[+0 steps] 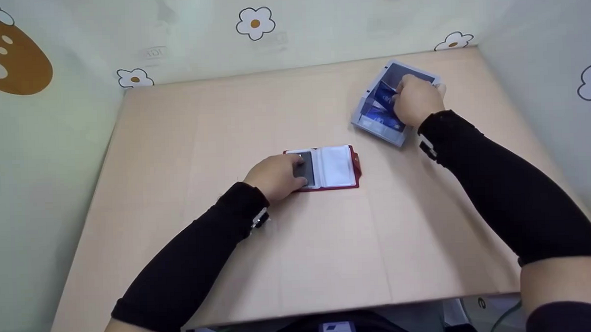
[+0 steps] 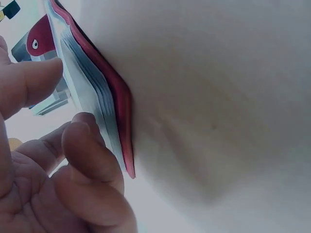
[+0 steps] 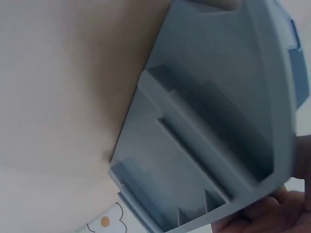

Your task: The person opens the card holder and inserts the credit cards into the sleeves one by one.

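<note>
- A person sits at a pale wooden table (image 1: 327, 243), both forearms in black sleeves, seen from above.
- The left hand (image 1: 275, 176) rests on the left half of an open red card holder (image 1: 332, 167), which lies flat near the middle of the table. The fingers lie over a dark card (image 1: 305, 168) in a clear pocket, apparently pressing down to keep the book from closing.
- In the left wrist view the fingers (image 2: 82, 145) are loosely bent against the stacked plastic sleeves (thin, clear, layered like pages) inside the red cover (image 2: 121, 111); whether they pinch a sleeve or only touch it cannot be told.
- The right hand (image 1: 416, 100) reaches to the far right corner, curled over blue cards (image 1: 384, 106) standing in a grey-blue plastic tray (image 1: 373, 126). It seems to be gripping a card, though the fingertips are hidden.
- From the right wrist view the tray (image 3: 214, 126) is smooth moulded plastic with stepped ridges forming slots, likely so cards stand in tidy rows.
- The surrounding walls (image 1: 320, 32) are pale green, printed with white flowers and brown ovals.
</note>
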Demonstrator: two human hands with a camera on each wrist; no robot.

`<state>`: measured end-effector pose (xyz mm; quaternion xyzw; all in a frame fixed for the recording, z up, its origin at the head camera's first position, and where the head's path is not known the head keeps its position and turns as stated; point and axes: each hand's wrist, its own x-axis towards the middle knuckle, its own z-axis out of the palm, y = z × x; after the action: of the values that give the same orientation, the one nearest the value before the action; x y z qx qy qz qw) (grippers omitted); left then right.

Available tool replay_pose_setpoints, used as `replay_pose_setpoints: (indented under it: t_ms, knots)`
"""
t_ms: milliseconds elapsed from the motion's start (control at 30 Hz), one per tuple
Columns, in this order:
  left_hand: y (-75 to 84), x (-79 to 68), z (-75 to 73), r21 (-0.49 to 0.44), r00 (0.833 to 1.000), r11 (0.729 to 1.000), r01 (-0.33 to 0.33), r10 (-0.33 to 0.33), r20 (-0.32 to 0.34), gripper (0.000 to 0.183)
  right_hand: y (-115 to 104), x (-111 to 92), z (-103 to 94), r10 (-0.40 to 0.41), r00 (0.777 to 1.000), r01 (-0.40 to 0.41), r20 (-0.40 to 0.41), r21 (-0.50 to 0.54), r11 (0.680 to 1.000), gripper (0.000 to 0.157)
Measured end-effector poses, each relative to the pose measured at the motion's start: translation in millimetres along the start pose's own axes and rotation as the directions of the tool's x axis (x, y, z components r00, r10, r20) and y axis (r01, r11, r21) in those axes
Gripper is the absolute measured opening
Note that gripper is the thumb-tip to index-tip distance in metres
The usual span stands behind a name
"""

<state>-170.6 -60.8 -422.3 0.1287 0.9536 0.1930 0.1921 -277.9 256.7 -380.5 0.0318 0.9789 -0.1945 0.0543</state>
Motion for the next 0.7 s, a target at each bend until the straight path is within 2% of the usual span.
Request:
replay_pose_setpoints:
  t_ms: [133,267,333,467,567,633,700]
  knots:
    - [1.7,-0.9,-0.9,-0.028,0.999,1.000,-0.004,0.003,-0.034,0.042,-5,-11,-5.2,0.019,0.998,-0.010,-0.064,0.144,0.990,0.031]
    - [5.2,-0.9,-3.1,-0.090,0.997,0.996,-0.012,0.005,-0.082,0.039,-18,-28,-6.7,-0.013,0.995,0.042,-0.101,0.289,0.957,0.024]
    - [8.2,-1.0,-5.0,-0.137,0.994,0.990,-0.025,0.010,-0.111,0.038,-27,-38,-4.1,-0.051,0.994,0.082,-0.092,0.377,0.923,0.018]
    - [17.0,-1.1,-9.4,-0.257,0.986,0.963,-0.079,0.037,-0.165,0.044,-46,-61,7.1,-0.167,0.986,0.121,0.025,0.588,0.799,0.011]
    - [23.8,-1.6,-12.0,-0.369,0.979,0.920,-0.130,0.061,-0.193,0.049,-59,-75,17.4,-0.258,0.957,0.096,0.135,0.690,0.717,0.010]
    - [27.0,-1.7,-12.9,-0.461,0.975,0.873,-0.162,0.071,-0.209,0.046,-67,-82,24.4,-0.318,0.930,0.096,0.182,0.716,0.691,0.011]
    - [28.1,-1.4,-13.2,-0.561,0.973,0.808,-0.179,0.063,-0.221,0.037,-72,-87,31.9,-0.357,0.910,0.103,0.210,0.721,0.685,0.010]
